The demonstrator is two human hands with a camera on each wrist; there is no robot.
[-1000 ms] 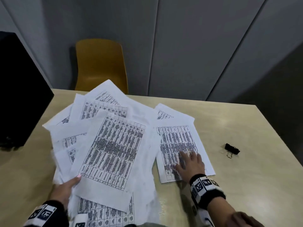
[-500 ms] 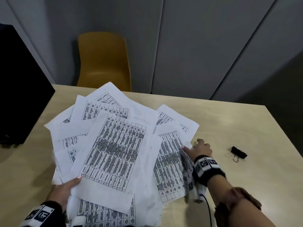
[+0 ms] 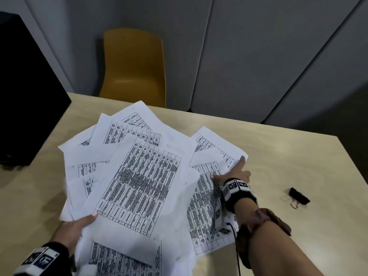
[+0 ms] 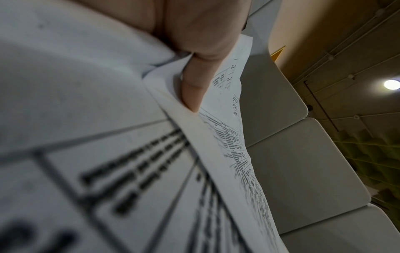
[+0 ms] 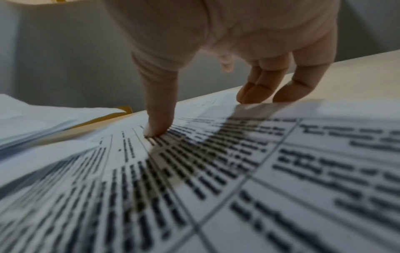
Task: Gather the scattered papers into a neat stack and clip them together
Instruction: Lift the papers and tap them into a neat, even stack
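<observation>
Several printed sheets [image 3: 139,184] fan out on the beige table [image 3: 298,152]. My left hand [image 3: 73,230] grips the fan at its near left corner, thumb [image 4: 194,89] on top and the sheets raised off the table. Two more sheets [image 3: 203,212] lie to the right, tucked partly under the fan. On them rests my right hand [image 3: 233,173]: the thumb [image 5: 158,126] presses the top sheet, while the straight fingers [image 5: 259,92] reach the far sheet's edge. A black binder clip [image 3: 299,198] lies alone on the table to the right of that hand.
A yellow chair [image 3: 133,66] stands behind the table's far edge. A large black box [image 3: 25,86] sits at the table's left end. Grey wall panels [image 3: 239,46] close off the back.
My right hand slid its sheet leftward until it tucked under the fan, then stretched forward to the farther sheet. The left hand keeps its hold on the fan.
</observation>
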